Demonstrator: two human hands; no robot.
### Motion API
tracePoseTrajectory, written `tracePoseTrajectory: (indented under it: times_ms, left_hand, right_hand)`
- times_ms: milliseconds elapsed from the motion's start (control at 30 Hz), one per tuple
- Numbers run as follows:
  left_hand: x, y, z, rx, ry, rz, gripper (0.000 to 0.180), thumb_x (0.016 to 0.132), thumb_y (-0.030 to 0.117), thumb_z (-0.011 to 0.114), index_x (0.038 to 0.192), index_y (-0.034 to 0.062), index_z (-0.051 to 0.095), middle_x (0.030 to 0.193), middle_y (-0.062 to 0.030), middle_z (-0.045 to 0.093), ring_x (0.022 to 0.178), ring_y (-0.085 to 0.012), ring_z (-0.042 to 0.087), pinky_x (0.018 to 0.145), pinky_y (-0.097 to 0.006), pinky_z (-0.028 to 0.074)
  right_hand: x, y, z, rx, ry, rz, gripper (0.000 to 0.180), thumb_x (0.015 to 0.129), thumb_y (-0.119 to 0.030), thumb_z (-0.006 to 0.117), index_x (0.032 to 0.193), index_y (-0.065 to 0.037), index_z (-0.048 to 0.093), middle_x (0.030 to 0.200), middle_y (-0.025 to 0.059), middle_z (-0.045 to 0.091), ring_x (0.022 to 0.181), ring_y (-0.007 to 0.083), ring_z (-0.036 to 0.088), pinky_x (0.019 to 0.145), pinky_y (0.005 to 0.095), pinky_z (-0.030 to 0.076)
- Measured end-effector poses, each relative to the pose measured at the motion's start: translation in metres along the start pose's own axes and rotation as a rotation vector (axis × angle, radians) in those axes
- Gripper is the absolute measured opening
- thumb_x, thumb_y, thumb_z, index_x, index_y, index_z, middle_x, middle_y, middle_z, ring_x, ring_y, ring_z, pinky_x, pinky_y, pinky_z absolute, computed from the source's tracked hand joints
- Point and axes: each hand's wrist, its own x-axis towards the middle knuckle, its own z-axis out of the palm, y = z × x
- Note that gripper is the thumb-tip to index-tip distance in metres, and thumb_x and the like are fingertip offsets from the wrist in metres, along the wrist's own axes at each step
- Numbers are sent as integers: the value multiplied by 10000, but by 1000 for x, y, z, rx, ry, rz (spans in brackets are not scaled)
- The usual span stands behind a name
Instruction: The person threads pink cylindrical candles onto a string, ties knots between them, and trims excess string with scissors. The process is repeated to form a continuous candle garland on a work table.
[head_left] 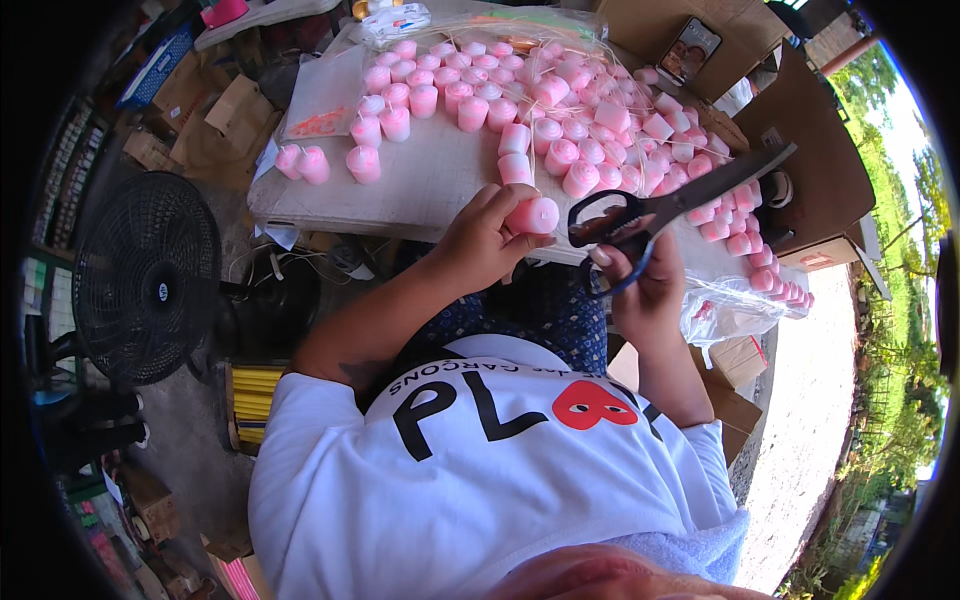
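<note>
Between the thumb and fingers of my left hand (478, 238) is a pink candle (533, 215), its round end turned toward me at the table's near edge. My right hand (648, 285) grips a pair of scissors (665, 205) by the dark handles. Their blades point up and to the right, away from the held candle. Just beyond my left hand, two pink-and-white candles (515, 154) stand close together. A dense heap of similar candles (600, 120) with long pale wicks covers the middle and right of the table.
The pale table (430, 165) also bears upright candles in rows at its left. Cardboard boxes (800, 150) stand at the right, with a phone (690, 50) propped against one. Clear plastic (735, 308) hangs off the near right edge. A black fan (147, 278) stands at the left.
</note>
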Motion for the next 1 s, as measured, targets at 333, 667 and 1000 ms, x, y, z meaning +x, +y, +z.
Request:
tracePoseTrajectory:
  times_ms: [333,667,1000]
  left_hand:
    - [-8,17,0,-49,-49,-33,456,778,93,767,1163,78,523,983,-146,526,782,-242,626,604,-326,543]
    - [-2,4,-1,-209,-47,-172,425,787,104,760,1140,56,529,984,-150,522,649,-217,624,570,-317,516]
    - [-3,7,2,-87,-85,-86,438,787,68,751,1163,65,526,1010,-148,517,757,-220,639,575,-305,560]
  right_hand:
    - [-3,-11,4,108,83,-10,272,894,52,583,1126,-10,456,1028,77,580,950,124,559,816,242,455]
    - [9,25,10,12,-85,131,313,913,24,572,1192,-23,439,1045,91,596,952,129,591,833,265,478]
    - [6,-8,4,307,137,44,296,897,-16,626,1144,-12,463,1001,66,583,905,99,564,808,249,468]
